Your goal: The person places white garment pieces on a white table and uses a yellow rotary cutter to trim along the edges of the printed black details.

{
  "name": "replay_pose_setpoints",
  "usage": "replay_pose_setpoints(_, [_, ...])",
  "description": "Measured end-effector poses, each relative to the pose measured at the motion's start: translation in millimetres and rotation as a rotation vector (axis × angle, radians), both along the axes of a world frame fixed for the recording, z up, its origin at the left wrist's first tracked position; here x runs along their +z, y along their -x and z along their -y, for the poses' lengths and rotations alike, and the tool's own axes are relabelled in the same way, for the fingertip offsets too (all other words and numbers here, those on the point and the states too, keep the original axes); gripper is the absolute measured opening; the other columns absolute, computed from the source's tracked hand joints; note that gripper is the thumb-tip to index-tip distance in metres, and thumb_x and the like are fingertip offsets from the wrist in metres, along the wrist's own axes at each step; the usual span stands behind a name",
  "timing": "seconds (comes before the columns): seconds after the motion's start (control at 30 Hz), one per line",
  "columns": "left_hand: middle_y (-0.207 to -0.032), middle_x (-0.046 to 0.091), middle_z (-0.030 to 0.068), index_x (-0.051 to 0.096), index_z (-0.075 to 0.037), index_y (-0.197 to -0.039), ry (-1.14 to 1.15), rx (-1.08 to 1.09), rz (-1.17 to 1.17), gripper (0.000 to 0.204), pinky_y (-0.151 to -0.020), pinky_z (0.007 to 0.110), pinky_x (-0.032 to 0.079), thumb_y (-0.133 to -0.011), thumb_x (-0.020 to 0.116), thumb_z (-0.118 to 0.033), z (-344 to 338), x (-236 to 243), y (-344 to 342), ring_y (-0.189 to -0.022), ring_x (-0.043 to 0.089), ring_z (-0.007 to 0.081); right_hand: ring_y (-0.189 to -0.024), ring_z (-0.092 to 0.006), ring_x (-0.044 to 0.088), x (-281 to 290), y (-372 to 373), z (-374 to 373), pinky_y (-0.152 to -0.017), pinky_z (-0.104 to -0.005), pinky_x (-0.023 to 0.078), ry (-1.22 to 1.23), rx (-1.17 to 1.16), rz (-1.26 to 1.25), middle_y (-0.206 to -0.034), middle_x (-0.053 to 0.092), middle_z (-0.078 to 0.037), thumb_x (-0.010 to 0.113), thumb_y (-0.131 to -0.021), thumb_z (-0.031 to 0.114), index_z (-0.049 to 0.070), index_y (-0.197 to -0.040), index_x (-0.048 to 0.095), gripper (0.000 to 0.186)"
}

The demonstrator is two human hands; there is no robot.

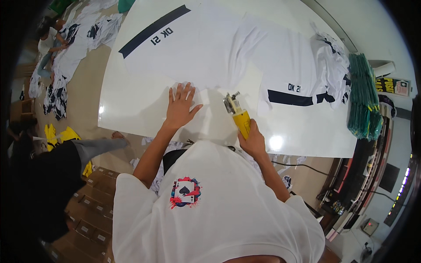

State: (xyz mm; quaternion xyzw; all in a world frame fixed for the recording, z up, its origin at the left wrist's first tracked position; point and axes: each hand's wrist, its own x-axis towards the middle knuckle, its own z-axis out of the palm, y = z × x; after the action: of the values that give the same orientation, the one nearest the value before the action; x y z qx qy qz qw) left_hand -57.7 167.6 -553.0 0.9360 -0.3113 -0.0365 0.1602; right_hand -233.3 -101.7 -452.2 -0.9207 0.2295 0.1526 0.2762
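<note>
Head view: left hand empty, fingers spread, at the near edge of white fabric lying ahead of it. Right hand grasps a yellow power tool, metal head forward-left. Green bundle sits beyond, rightward.

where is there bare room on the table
Front right, white tabletop is bare between the right dark band and the near edge; left, between the left hand and the table's left edge. Crowded: the right end, with bunched white cloth beside a green stack.
</note>
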Motion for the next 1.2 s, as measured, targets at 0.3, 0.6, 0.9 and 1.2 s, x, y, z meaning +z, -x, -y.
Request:
replay_pose_setpoints(0.3, [-0.168, 0.034, 0.0142, 0.046, -0.008, -0.157, 0.045, 0.045, -0.050, 0.074, -0.124, 0.068, 0.015, -0.103, 0.053, -0.057, -3.1, -8.1, -2.9, -0.157, 0.025, 0.0426, -0.095, -0.0564, 0.067, -20.4, -65.3, 6.7, -0.079, -0.0576, 0.056, 0.031, 0.106, 0.123, -0.110, 0.065, -0.039, 0.070, -0.094, 0.027, -0.007, -0.135, 0.038, 0.062])
replay_pose_setpoints(0.6, [-0.168, 0.033, 0.0153, 0.044, -0.007, -0.157, 0.041, 0.051, -0.073, 0.074, -0.124, 0.068, 0.014, -0.102, 0.055, -0.056, -2.3, -12.6, -3.0, -0.156, 0.024, 0.0438, -0.096, -0.0557, 0.067, -19.9, -74.2, 13.9, -0.081, -0.0576, 0.056, 0.032, 0.153, 0.133, -0.111, 0.065, -0.039, 0.069, -0.095, 0.028, -0.007, -0.138, 0.037, 0.064])
replay_pose_setpoints(0.9, [-0.170, 0.032, 0.0128, 0.043, -0.010, -0.159, 0.030, 0.051, -0.083, 0.072, -0.126, 0.066, 0.012, -0.103, 0.053, -0.056, -4.3, -13.8, -3.7, -0.158, 0.022, 0.0403, -0.092, -0.0546, 0.068, -21.3, -89.4, 16.2, -0.076, -0.0577, 0.057, 0.041, 0.191, 0.107, -0.109, 0.065, -0.035, 0.068, -0.095, 0.029, -0.004, -0.135, 0.036, 0.061])
replay_pose_setpoints(1.2, [-0.172, 0.029, 0.0110, 0.041, -0.010, -0.160, 0.020, 0.054, -0.120, 0.073, -0.127, 0.064, 0.008, -0.104, 0.052, -0.055, -4.9, -10.9, -5.0, -0.159, 0.019, 0.0382, -0.093, -0.0560, 0.067, -20.6, -125.4, 15.5, -0.078, -0.0577, 0.056, 0.018, 0.241, 0.119, -0.108, 0.066, -0.038, 0.069, -0.095, 0.029, -0.006, -0.137, 0.036, 0.064])
